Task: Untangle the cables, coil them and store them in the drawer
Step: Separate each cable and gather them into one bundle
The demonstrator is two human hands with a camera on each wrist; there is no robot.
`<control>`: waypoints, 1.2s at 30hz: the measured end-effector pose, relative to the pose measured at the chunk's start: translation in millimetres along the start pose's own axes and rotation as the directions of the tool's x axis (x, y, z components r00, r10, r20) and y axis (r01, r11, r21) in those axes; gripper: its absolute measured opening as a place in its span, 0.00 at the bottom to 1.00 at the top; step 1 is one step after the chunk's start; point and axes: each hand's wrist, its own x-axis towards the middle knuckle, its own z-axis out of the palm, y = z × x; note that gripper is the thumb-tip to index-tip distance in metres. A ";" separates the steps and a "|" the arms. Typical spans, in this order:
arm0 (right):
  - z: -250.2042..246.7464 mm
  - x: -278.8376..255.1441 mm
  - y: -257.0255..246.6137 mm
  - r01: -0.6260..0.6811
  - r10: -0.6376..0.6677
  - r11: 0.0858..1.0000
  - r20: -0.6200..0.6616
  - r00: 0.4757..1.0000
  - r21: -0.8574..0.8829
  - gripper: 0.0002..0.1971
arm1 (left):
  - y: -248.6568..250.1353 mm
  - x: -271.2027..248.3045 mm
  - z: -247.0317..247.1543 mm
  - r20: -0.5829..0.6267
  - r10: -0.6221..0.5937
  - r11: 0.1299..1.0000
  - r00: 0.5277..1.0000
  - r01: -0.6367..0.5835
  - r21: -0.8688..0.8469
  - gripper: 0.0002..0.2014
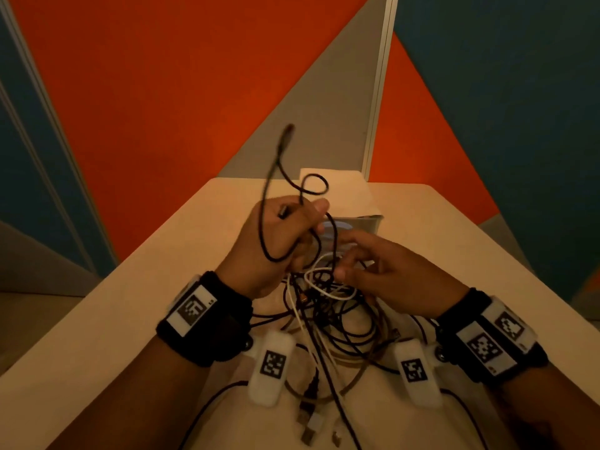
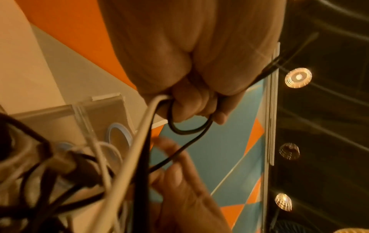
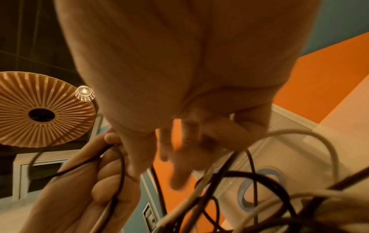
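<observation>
A tangle of black and white cables point(image 1: 331, 316) lies on the beige table point(image 1: 146, 306) between my wrists. My left hand point(image 1: 282, 235) is raised above it and grips a black cable point(image 1: 269, 196), which loops over the back of the hand, its plug end point(image 1: 289, 128) up in the air. In the left wrist view the curled fingers point(image 2: 189, 108) hold a black loop point(image 2: 187, 130) and a white cable point(image 2: 147, 119). My right hand point(image 1: 380, 271) reaches into the top of the tangle with loose, spread fingers point(image 3: 177, 173). A translucent drawer unit point(image 1: 373, 219) stands just behind the hands.
Several loose USB plugs point(image 1: 311, 423) lie near the table's front edge. The drawer fronts carry blue ring pulls point(image 2: 117, 135). Orange, blue and grey partition walls point(image 1: 162, 92) close off the far side of the table. Bare tabletop shows at left and right.
</observation>
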 end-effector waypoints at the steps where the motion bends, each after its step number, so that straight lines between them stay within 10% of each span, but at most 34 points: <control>1: 0.1 -0.4 -3.5 0.044 -0.045 0.999 0.010 0.999 0.019 0.13 | -1.3 -2.6 3.7 0.044 0.003 0.999 0.999 -0.005 0.047 0.17; 10: 10.3 1.6 5.4 -0.093 0.099 0.995 0.279 0.955 -0.035 0.11 | 11.3 8.3 -10.5 -0.339 0.075 0.910 0.938 -0.204 -0.362 0.16; 15: 3.7 1.5 4.9 -0.091 0.087 0.995 0.103 0.991 0.037 0.13 | 1.3 6.2 -0.4 -0.201 0.110 0.994 0.973 -0.102 0.046 0.23; 20: 0.9 3.6 2.8 -0.037 0.041 0.998 -0.096 0.995 0.049 0.13 | -8.0 -2.8 3.5 0.245 0.070 0.839 0.967 -0.190 0.510 0.26; 26: -0.4 -0.3 2.8 0.027 -0.035 0.998 -0.135 0.990 -0.065 0.12 | -10.8 -8.2 15.8 0.301 0.086 0.878 0.950 -0.215 0.427 0.08; 29: 0.3 -2.4 0.9 0.050 -0.063 0.994 -0.135 0.989 -0.100 0.10 | -11.3 -8.7 17.3 0.265 0.060 0.884 0.962 -0.174 0.433 0.18; 36: 2.5 -2.6 -6.6 0.015 -0.014 1.000 -0.068 0.998 0.019 0.09 | -13.6 -7.6 24.0 0.205 0.114 0.872 0.972 -0.197 0.448 0.06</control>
